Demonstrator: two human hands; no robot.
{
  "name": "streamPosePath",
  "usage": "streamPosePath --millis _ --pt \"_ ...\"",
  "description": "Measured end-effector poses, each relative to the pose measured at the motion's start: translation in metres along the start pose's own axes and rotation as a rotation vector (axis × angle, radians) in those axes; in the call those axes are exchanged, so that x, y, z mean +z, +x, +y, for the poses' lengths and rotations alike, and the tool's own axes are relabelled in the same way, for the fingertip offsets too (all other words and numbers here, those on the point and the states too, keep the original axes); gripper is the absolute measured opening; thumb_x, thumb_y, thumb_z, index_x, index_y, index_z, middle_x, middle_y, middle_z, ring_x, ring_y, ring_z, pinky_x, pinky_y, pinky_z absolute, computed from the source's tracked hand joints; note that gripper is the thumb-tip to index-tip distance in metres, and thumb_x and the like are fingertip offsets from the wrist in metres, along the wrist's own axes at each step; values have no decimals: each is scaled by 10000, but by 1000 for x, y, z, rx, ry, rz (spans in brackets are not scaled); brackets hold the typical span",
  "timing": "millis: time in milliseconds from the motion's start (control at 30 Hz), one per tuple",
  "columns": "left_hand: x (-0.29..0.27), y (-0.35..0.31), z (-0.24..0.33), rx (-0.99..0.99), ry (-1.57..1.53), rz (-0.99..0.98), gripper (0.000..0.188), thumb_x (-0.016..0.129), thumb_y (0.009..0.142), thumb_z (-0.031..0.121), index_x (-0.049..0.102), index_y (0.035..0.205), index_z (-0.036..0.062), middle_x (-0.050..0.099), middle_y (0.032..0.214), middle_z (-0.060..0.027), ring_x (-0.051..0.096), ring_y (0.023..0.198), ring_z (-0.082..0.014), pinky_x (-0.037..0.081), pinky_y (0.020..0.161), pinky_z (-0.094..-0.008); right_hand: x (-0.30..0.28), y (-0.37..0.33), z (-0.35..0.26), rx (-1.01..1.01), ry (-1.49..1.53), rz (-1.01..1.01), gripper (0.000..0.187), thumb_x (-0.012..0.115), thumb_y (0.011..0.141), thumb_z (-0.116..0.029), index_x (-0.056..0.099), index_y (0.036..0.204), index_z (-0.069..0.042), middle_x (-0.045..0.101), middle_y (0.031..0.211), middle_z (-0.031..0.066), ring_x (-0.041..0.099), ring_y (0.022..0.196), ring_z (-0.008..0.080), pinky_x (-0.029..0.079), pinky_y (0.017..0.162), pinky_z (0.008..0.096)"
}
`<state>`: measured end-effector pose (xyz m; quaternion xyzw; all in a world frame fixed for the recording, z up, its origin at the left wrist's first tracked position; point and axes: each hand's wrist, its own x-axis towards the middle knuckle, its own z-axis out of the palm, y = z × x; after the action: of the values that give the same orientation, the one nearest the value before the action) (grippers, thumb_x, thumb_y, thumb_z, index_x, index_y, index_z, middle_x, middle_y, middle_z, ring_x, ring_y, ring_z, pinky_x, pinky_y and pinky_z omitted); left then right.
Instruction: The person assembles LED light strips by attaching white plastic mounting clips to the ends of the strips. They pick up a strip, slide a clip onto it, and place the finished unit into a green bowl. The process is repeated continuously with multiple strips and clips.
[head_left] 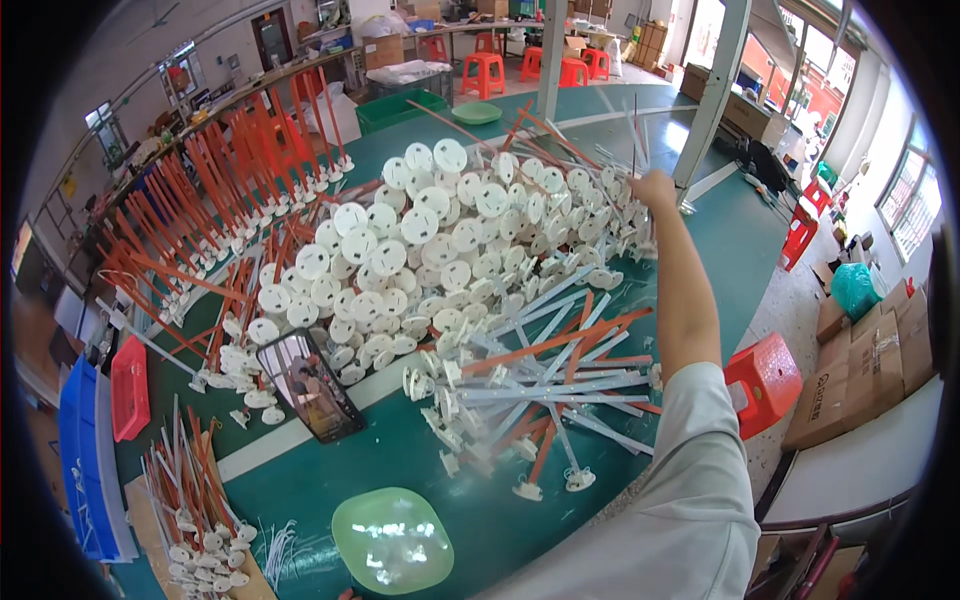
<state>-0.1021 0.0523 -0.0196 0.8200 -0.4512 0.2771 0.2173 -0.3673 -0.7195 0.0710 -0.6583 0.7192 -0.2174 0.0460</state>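
Observation:
My right hand (655, 188) reaches out to the far right edge of the pile, its arm stretched across the table's right side. Its fingers are closed on a thin dark strip (634, 140) that stands upright from them. Pale strips rise just beside it. The large heap of white round discs (420, 225) fills the middle of the table, to the left of my hand. Nearer to me, orange and clear strips with white end pieces (560, 375) lie crossed in a loose pile. My left hand is out of view.
A phone (310, 385) leans by the heap. A green plate (392, 540) lies at the near edge. Orange strips (220, 170) stand in rows along the left. Near left are a strip bundle (190, 490), a red tray (131, 388) and a blue bin (85, 460). A post (715, 95) rises far right.

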Motion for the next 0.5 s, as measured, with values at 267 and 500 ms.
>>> streamPosePath --millis 267,500 --pt "5 3 1 -37 7 -1 248 603 891 256 664 880 16 681 957 -168 598 836 -335 499 772 -446 18 44 37 -66 65 256 460 574 840 -360 713 1066 16 672 1088 302 647 1048 460 501 937 490" --pt "4 -17 -11 -51 -77 -89 252 601 802 166 603 958 -32 651 1064 -202 559 901 -394 469 769 -481 -81 -29 -2 -307 879 159 298 555 961 -260 642 977 25 731 927 185 707 825 333 537 745 458"
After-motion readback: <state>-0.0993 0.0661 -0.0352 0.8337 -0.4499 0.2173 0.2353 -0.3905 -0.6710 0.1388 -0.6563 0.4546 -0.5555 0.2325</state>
